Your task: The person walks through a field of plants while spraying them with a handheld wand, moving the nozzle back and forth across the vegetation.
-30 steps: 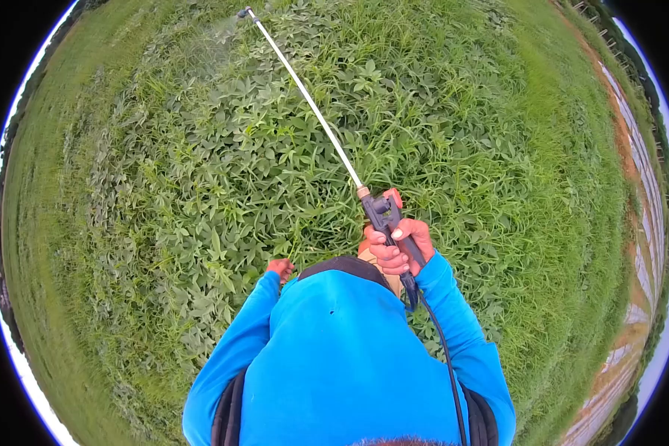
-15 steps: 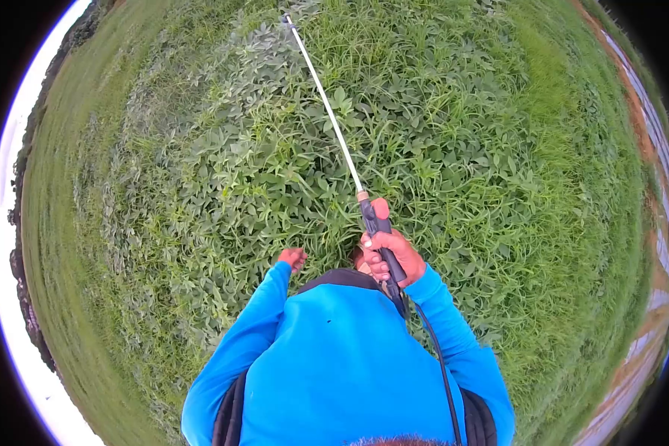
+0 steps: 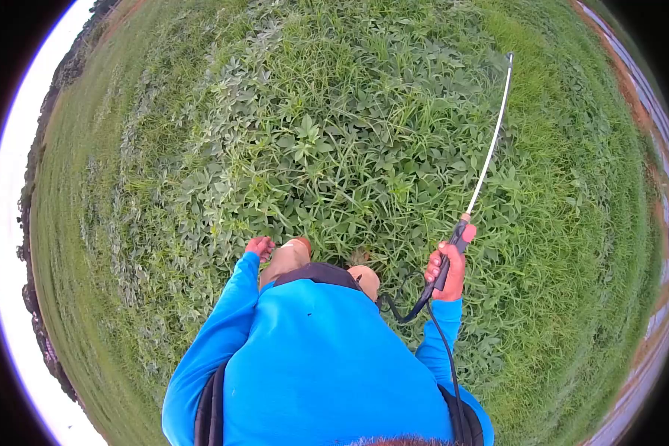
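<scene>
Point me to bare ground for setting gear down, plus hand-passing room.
Ground: reddish soil strip at far right, between the foliage and pale strips. Hand: above the foliage ahead, between left hand and spray wand. Crowded: ground mid-view, dense with leaves; below the right hand, black hose against blue sleeve.

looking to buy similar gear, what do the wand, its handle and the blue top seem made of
Wand: metal or plastic, I can't tell which; slim, pale and smooth. Handle: probably plastic, dark with a red part, rigid and moulded-looking. Blue top: fabric, matt, as the sleeve creases softly.
</scene>
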The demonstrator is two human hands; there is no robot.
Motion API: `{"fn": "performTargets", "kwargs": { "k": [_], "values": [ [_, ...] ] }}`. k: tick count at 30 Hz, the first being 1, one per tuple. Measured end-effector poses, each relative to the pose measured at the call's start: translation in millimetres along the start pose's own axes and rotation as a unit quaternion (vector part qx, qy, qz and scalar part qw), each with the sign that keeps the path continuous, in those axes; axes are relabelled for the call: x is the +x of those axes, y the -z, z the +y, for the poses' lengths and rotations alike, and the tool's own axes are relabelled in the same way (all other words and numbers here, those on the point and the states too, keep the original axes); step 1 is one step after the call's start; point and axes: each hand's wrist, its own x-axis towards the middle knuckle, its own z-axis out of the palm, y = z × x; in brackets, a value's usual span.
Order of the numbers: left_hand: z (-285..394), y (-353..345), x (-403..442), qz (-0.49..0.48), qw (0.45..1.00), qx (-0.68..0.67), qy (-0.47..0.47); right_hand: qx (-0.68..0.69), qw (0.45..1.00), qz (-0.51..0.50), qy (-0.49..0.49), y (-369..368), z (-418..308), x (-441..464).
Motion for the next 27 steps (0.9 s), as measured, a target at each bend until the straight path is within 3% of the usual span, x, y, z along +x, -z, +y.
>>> {"fn": "performTargets", "kwargs": {
  "k": [2,4,5,7,13,20,23,25,27],
  "values": [
    [-24,20,15,0.009,0.999,0.023,0.029,0.011,0.999,0.029,0.038,12,-15,4],
    [-38,28,17,0.058,0.988,0.099,-0.099,0.009,0.992,0.08,0.099,26,-30,6],
    [-39,34,14,0.064,0.98,0.157,-0.102,0.015,0.991,0.084,0.104,30,-37,6],
    [-99,63,77,-0.011,0.983,0.088,-0.163,-0.002,0.978,0.139,0.154,38,-50,4],
    [-98,42,92,0.006,0.977,0.15,-0.152,0.031,0.974,0.146,0.168,57,-56,8],
    [-80,-7,144,-0.005,0.98,0.148,-0.136,0.016,0.997,0.044,0.064,24,-26,36],
    [-83,-23,180,-0.016,0.983,0.116,-0.143,0.001,0.999,-0.042,-0.011,-3,-17,51],
    [-92,-29,204,-0.026,0.986,0.079,-0.146,0.038,0.973,-0.182,-0.138,-21,-16,65],
    [-94,-38,227,-0.051,0.987,-0.012,-0.15,0.03,0.955,-0.231,-0.185,-46,-20,75]
  ]
}}
